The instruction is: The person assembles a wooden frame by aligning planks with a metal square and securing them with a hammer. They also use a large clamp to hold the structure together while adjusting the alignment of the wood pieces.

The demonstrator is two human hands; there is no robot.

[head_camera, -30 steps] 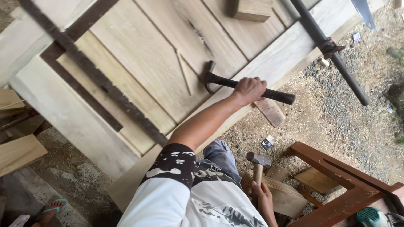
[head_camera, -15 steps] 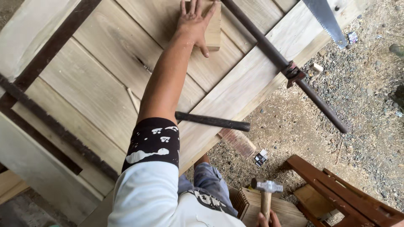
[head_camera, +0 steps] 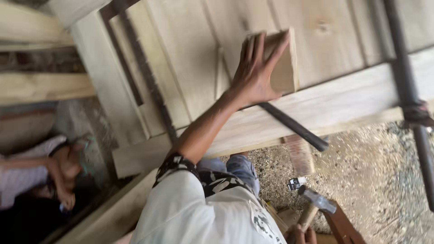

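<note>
My left hand reaches out over a pale wooden door panel and grips a small rectangular wooden block, fingers spread across its face. A black bar lies on the panel's bottom rail just below that hand. At the lower edge of the view my right hand is closed around the wooden handle of a hammer, whose metal head points up over the gravel. Only the top of the right hand shows.
A dark metal bar clamp crosses the panel at the right; another dark bar runs along the left. Another person's hand is at the left. On the gravel lie a wood offcut, a small metal piece and a red-brown frame.
My left hand let go of the black bar, reached out to the wooden block and now grips it nearer the bottom rail. The hammer stays in my right hand. The view swung left.
</note>
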